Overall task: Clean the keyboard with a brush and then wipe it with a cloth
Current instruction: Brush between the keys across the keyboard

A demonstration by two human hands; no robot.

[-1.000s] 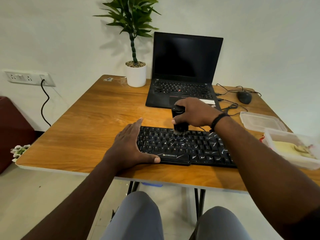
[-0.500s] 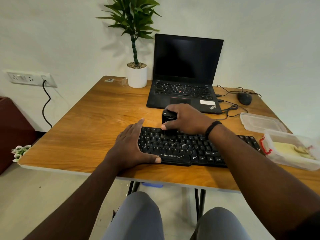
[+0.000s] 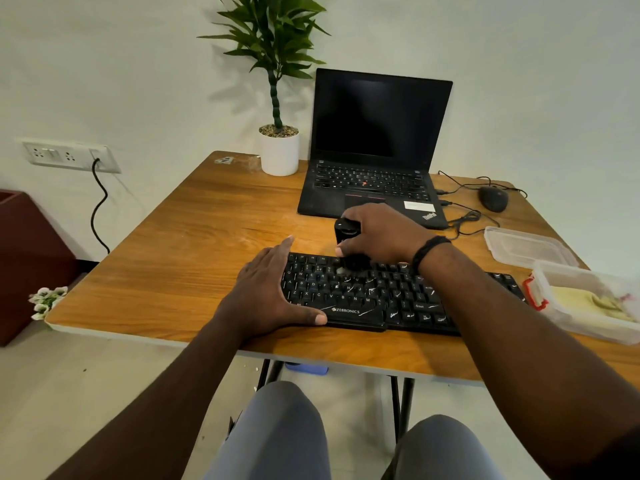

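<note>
Wooden table [image 3: 194, 244] with pale edge, set against a plain white wall. Black keyboard [image 3: 374, 299] lies near the front edge, white streaks on its keys. Left hand [image 3: 266, 292] flat, fingers straight, braced against the keyboard's left end. Right hand [image 3: 377, 237] curled round a black brush [image 3: 346, 233], bristles down on the upper key rows. Behind: open laptop [image 3: 374, 150], potted plant [image 3: 278, 147], mouse [image 3: 493, 198]. Right: clear containers [image 3: 526, 245]. Wall socket [image 3: 65, 155] at left

Bare table [image 3: 180, 258] left; laptop [image 3: 374, 174] behind, tubs [image 3: 585, 299] (lidless) right.
</note>
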